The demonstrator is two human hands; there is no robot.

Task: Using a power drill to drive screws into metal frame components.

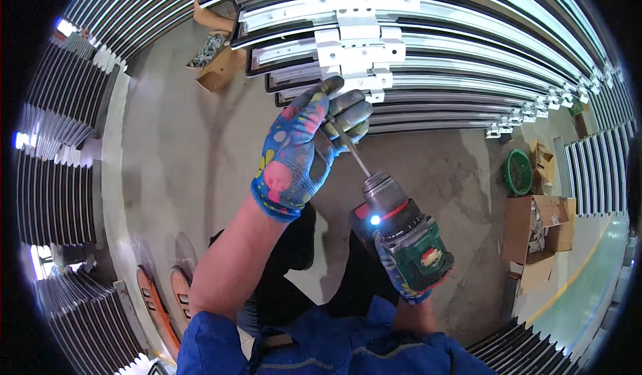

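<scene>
My right hand [399, 271], in a patterned glove, is wrapped round the grip of a green and black cordless drill [401, 234]. The drill's small light is lit, and its long thin bit [354, 153] points up and to the left. At the bit's far end is my left hand [294, 148], in a blue glove with coloured dots and dark fingertips. Its fingers curl closed around the tip; whatever they pinch there is hidden. Just beyond the fingers, white metal brackets [361, 51] sit across a stack of long white and black frame profiles [455, 64].
Another person's arm [212, 19] reaches toward a cardboard box of small metal parts [217, 64] at upper left. On the right stand a green basket [518, 172] and open cardboard boxes [535, 231]. Orange forks [157, 308] lie at lower left. Racked profiles [57, 204] line the left side.
</scene>
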